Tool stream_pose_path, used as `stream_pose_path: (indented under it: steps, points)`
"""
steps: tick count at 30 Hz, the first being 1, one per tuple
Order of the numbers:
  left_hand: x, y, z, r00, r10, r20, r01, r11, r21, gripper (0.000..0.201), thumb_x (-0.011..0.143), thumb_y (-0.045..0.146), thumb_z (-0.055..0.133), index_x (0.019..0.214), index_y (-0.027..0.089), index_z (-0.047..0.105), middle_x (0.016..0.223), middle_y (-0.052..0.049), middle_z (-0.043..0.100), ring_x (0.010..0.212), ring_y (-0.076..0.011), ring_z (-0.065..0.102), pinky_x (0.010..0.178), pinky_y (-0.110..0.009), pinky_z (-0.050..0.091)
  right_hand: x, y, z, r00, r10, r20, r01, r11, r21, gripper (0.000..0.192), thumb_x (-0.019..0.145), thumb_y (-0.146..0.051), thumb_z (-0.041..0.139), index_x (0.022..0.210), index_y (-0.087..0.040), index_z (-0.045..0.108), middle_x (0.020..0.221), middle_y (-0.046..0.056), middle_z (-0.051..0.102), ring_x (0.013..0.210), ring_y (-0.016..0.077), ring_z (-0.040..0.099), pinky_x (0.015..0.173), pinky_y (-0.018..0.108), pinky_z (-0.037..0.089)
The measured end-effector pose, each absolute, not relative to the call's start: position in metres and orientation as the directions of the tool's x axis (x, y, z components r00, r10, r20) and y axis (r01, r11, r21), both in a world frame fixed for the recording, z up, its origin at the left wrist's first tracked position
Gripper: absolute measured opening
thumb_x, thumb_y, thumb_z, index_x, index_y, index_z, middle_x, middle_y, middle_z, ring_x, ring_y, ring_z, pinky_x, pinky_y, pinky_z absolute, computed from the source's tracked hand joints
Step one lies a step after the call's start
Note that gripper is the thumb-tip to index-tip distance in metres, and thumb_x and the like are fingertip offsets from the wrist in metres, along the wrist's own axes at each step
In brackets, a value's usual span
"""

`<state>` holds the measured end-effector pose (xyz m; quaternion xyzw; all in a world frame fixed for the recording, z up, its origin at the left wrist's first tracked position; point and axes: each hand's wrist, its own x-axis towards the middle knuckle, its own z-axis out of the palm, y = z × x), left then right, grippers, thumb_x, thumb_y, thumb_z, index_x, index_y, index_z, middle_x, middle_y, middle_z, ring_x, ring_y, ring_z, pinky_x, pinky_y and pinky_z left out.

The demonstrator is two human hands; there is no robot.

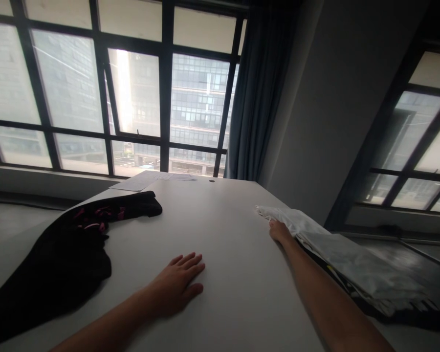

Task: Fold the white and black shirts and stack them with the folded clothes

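Left grip (179,283) lies spread wide, palm down on the white surface (223,234); right grip (280,231) is curled at the edge of the white cloth (352,259), touching it, can't tell if fabric is pinched. White cloth runs from just beyond the right grip, along its right side and back toward the person, on top of dark cloth (421,318). Black garment (69,259) with pink parts sits left of left grip, papers (137,182) well beyond it.

No legible text or labels
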<state>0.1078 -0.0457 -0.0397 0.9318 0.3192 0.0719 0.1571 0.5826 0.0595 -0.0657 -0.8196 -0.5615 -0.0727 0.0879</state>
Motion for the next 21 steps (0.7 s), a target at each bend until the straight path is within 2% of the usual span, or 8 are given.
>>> stream_pose_path:
  steps: [3, 5, 8, 11, 14, 16, 19, 21]
  points:
    - [0.106, -0.046, -0.044, 0.788, 0.614, 0.030, 0.573, -0.751, 0.327, 0.059, 0.098, 0.054, 0.034, 0.149, 0.026, 0.037, 0.158, -0.004, 0.026, 0.146, -0.0260, 0.021, 0.119, -0.049, 0.018, 0.578, 0.051, -0.064, 0.323, 0.925, 0.199, 0.946, -0.321, -0.042, 0.031, 0.091, -0.014, 0.041, 0.103, -0.011, 0.069, 0.110, 0.019, 0.069, 0.101, 0.0255, 0.064, 0.083, 0.029, 0.043]
    - [0.105, -0.045, -0.045, 0.795, 0.604, 0.055, 0.561, -0.767, 0.311, 0.058, 0.098, 0.054, 0.034, 0.149, 0.026, 0.037, 0.158, -0.004, 0.027, 0.146, -0.0251, 0.022, 0.119, -0.047, 0.019, 0.574, 0.045, -0.062, 0.285, 0.937, 0.201, 0.958, -0.284, -0.033, 0.033, 0.094, -0.016, 0.038, 0.109, -0.011, 0.068, 0.119, 0.018, 0.065, 0.110, 0.0247, 0.060, 0.092, 0.030, 0.041]
    - [0.103, -0.038, -0.037, 0.803, 0.588, 0.097, 0.551, -0.795, 0.254, 0.055, 0.096, 0.052, 0.039, 0.145, 0.029, 0.043, 0.154, -0.004, 0.038, 0.141, -0.0245, 0.036, 0.114, -0.043, 0.029, 0.560, 0.036, -0.061, 0.221, 0.942, 0.252, 0.971, -0.237, 0.035, 0.037, 0.097, -0.019, 0.036, 0.122, -0.010, 0.061, 0.135, 0.019, 0.055, 0.126, 0.0274, 0.048, 0.107, 0.043, 0.029]
    - [0.094, -0.015, -0.014, 0.703, 0.706, 0.089, 0.692, -0.707, 0.145, 0.047, 0.094, 0.048, 0.044, 0.136, 0.031, 0.054, 0.143, -0.005, 0.053, 0.128, -0.0261, 0.051, 0.106, -0.043, 0.038, 0.531, 0.029, -0.061, 0.085, 0.962, 0.259, 0.980, -0.128, 0.154, 0.035, 0.099, -0.024, 0.036, 0.123, -0.015, 0.060, 0.136, 0.016, 0.054, 0.127, 0.0286, 0.046, 0.110, 0.052, 0.021]
    - [0.069, 0.022, 0.009, 0.380, 0.921, 0.090, 0.924, -0.382, 0.001, 0.048, 0.091, 0.044, 0.049, 0.134, 0.024, 0.056, 0.140, -0.011, 0.055, 0.124, -0.0311, 0.053, 0.106, -0.049, 0.035, 0.486, 0.018, -0.062, -0.070, 0.979, 0.190, 0.985, 0.038, 0.168, 0.035, 0.100, -0.025, 0.034, 0.118, -0.018, 0.063, 0.128, 0.013, 0.060, 0.117, 0.0251, 0.054, 0.106, 0.045, 0.029]
    - [0.042, 0.047, 0.012, 0.174, 0.975, 0.137, 0.985, -0.172, -0.021, 0.055, 0.089, 0.041, 0.049, 0.135, 0.011, 0.055, 0.143, -0.025, 0.047, 0.132, -0.0443, 0.040, 0.104, -0.066, 0.024, 0.459, 0.008, -0.061, -0.118, 0.979, 0.166, 0.987, 0.098, 0.124, 0.036, 0.100, -0.024, 0.032, 0.117, -0.016, 0.063, 0.123, 0.014, 0.062, 0.106, 0.0230, 0.060, 0.096, 0.035, 0.039]
    - [-0.009, 0.075, -0.002, -0.275, 0.931, 0.238, 0.961, 0.275, 0.033, 0.074, 0.080, 0.046, 0.059, 0.141, 0.006, 0.047, 0.148, -0.031, 0.036, 0.138, -0.0505, 0.024, 0.104, -0.070, 0.018, 0.436, -0.004, -0.061, -0.095, 0.972, 0.213, 0.995, 0.090, 0.033, 0.037, 0.100, -0.023, 0.031, 0.114, -0.015, 0.065, 0.118, 0.014, 0.064, 0.103, 0.0216, 0.061, 0.087, 0.029, 0.042]
    - [-0.041, 0.085, -0.017, -0.424, 0.876, 0.229, 0.906, 0.408, 0.114, 0.079, 0.078, 0.045, 0.057, 0.143, 0.003, 0.043, 0.142, -0.035, 0.042, 0.130, -0.0503, 0.037, 0.099, -0.070, 0.025, 0.434, -0.009, -0.061, -0.081, 0.966, 0.247, 0.996, 0.090, -0.023, 0.035, 0.099, -0.022, 0.034, 0.113, -0.016, 0.065, 0.117, 0.012, 0.065, 0.105, 0.0205, 0.060, 0.090, 0.027, 0.041]
